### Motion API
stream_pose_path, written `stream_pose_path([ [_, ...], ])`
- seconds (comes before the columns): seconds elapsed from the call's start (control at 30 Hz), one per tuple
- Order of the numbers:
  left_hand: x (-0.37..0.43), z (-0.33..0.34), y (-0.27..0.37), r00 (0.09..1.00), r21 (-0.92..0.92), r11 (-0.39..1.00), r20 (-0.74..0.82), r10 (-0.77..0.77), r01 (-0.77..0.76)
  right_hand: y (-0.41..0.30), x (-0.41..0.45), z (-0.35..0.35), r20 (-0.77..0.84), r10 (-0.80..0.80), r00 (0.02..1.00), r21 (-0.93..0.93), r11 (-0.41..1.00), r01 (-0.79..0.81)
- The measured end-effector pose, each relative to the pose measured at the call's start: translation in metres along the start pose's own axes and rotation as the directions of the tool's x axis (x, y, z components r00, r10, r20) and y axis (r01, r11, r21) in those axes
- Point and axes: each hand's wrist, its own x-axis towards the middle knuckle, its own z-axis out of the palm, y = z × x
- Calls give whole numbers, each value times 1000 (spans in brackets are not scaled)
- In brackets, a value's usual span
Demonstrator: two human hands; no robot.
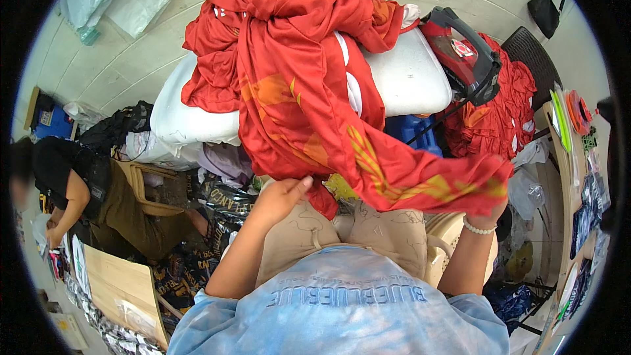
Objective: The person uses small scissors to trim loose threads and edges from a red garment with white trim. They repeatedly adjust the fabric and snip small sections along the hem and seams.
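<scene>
A heap of red fabric (pixel 291 59) with orange and yellow print lies over a white padded board (pixel 409 76) and hangs down over its near edge towards my lap. My left hand (pixel 283 199) is at the lower hem of the hanging cloth, thumb and fingers close together at its edge; whether it pinches the cloth cannot be told. A long strip of the red cloth is stretched out to the right, its end blurred. My right hand (pixel 485 209), a beaded bracelet on its wrist, grips that end and is partly covered by it.
A red and black electric iron (pixel 461 54) rests at the board's right end, its cord running down. More red garments (pixel 493 113) are piled beyond it. A seated person (pixel 74 192) is at the left, near a wooden board (pixel 123 291). A blue container (pixel 414 133) stands under the padded board.
</scene>
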Motion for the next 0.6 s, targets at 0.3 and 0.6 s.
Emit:
stream_pose_path([
  [0.3, -18, 64, 12, 940, -722, 676, 112, 322, -146, 60, -5, 69, 360, 853, 377, -892, 433, -129],
  [0.6, -64, -63, -21, 932, -874, 367, -218, 288, -318, 91, 9, 26, -60, 361, 931, -857, 459, -234],
])
